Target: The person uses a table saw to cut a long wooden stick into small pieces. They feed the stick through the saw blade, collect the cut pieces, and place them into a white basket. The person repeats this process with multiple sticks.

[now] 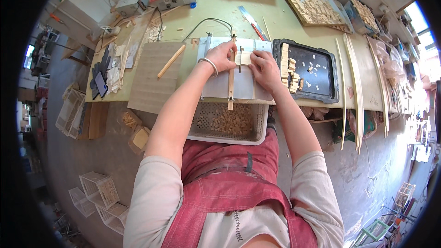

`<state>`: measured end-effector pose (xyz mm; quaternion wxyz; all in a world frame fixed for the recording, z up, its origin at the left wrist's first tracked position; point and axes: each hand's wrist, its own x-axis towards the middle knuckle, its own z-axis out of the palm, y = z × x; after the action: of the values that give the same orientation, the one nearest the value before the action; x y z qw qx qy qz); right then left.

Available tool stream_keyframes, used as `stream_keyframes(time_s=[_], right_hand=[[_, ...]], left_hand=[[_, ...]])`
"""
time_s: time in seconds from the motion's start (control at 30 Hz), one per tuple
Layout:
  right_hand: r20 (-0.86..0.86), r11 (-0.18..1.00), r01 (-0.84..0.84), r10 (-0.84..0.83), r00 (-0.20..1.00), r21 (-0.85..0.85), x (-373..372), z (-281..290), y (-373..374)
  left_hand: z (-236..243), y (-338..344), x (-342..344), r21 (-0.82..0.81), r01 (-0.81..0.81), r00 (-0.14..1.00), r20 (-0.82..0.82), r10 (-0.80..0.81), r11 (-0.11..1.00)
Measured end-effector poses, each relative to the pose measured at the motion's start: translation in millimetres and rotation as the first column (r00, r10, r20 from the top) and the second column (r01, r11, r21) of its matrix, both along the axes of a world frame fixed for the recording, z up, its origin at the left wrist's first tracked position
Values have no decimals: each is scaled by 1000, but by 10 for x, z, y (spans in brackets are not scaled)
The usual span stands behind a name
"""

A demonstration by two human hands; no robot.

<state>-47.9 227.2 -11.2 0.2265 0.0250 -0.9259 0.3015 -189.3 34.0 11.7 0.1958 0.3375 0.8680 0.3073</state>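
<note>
Across a small bench saw's metal top (216,81) runs a wooden fence strip (231,82), clamped at its ends. My left hand (220,57), a bangle on its wrist, is closed over this strip, finger and thumb against it. Just right of the strip, a dark narrow slot (240,64) with a thin blade lies beside a small pale wood piece (245,59). My right hand (265,69) has its fingers curled in on the right end of that piece. Its fingertips are partly hidden.
Right of the saw, a black tray (337,80) holds stacked small wood blocks (287,66). Below the top, a white basket (197,135) contains wood offcuts. A loose wooden stick (171,61) lies left on cardboard (147,78). Long strips (353,87) overhang the table's right edge.
</note>
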Motion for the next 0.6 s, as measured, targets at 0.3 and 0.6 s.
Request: stream_keyframes(time_s=[0.3,0.6], right_hand=[[0,999,-39,39,999,-3,387,-4,-64],[-42,995,-99,100,994,19,960,49,-363]], left_hand=[[188,-290,514,-219,158,969,-151,-194,963],[79,-489,618,35,140,983,119,-143,990]])
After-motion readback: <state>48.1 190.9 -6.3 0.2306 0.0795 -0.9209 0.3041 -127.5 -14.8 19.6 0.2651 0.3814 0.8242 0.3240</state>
